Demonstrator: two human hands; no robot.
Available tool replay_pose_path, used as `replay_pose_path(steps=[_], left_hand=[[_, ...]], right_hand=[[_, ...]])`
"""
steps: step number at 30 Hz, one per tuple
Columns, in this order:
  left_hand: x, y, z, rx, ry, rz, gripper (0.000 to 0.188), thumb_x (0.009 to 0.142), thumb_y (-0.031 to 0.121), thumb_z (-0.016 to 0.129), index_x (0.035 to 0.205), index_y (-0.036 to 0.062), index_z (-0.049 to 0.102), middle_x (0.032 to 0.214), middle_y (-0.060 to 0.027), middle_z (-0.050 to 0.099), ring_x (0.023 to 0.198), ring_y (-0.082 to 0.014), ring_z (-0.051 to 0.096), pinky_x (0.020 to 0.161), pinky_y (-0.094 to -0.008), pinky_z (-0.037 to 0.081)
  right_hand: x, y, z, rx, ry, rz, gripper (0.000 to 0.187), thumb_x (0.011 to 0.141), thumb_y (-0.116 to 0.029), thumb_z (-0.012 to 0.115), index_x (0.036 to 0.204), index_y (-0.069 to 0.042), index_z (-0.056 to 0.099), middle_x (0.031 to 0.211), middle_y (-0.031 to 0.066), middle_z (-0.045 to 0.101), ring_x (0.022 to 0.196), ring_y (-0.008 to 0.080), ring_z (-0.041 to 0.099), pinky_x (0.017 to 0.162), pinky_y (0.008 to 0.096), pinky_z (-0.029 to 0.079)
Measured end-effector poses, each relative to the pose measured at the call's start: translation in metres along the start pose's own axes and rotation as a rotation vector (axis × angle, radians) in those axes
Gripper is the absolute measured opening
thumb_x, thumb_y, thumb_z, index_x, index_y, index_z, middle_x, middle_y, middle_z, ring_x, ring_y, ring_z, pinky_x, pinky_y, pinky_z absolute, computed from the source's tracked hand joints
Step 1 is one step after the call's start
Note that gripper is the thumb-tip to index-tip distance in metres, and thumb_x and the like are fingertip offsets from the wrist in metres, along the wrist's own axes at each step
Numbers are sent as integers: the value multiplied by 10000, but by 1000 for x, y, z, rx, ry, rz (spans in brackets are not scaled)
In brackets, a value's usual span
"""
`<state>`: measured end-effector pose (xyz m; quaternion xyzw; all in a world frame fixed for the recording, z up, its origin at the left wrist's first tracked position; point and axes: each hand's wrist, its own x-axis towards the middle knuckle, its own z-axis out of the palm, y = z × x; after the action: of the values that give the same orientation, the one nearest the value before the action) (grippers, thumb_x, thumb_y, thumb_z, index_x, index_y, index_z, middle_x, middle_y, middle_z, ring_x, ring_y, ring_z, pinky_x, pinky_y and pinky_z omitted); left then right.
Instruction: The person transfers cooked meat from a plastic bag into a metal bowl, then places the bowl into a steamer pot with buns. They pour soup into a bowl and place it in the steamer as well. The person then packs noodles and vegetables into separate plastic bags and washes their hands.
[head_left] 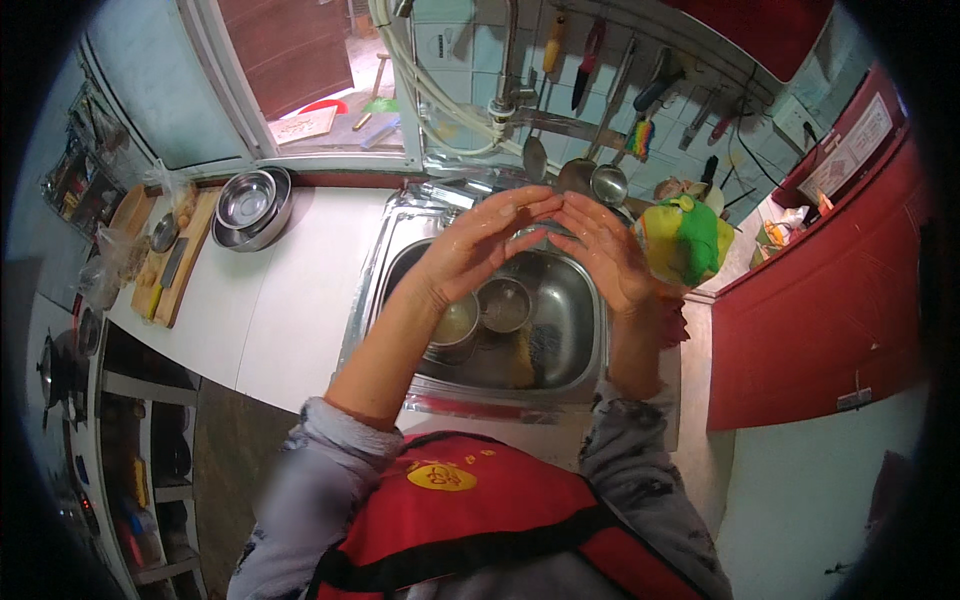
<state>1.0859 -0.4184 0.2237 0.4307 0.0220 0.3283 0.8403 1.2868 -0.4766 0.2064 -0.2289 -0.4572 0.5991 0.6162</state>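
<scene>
Both bare, wet-looking hands are raised over the metal sink (585, 372), fingertips meeting in a peak. My left hand (480, 242) has its fingers stretched out toward the right, with nothing in it. My right hand (612, 252) leans in from the other side, fingers likewise extended and holding nothing. Below them in the basin stand a round metal bowl (505, 304) and, partly behind my left wrist, a metal pot (455, 330) with pale liquid. A yellowish scrubber (523, 358) and a dark scouring pad (545, 343) lie on the basin floor.
A white counter (290, 300) runs left, with nested metal bowls (248, 205) and a knife (170, 265) on a cutting board (188, 262). A faucet (505, 95) rises behind the sink. Ladles (608, 184) hang behind; a green-yellow bag (685, 240) sits right, before a red cabinet (815, 320).
</scene>
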Motion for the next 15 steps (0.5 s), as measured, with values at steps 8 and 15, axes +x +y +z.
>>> replay_pose_path(steps=[8,15], left_hand=[[-28,-139,-69,1999,-198,-90,401,783,306,569,1137,117,563,1253,-81,489,1205,-226,412,1041,-489,220],[14,-1,41,386,-162,-29,367,898,261,509,1140,-15,523,1126,-136,563,1023,-204,551,913,-326,426]], right_hand=[[-99,140,-72,-1507,40,674,414,825,-269,572,1131,7,536,1117,197,566,1066,331,520,894,382,409],[-49,-23,3,-433,111,86,322,895,-237,507,1144,-32,520,1041,124,593,910,223,585,757,318,479]])
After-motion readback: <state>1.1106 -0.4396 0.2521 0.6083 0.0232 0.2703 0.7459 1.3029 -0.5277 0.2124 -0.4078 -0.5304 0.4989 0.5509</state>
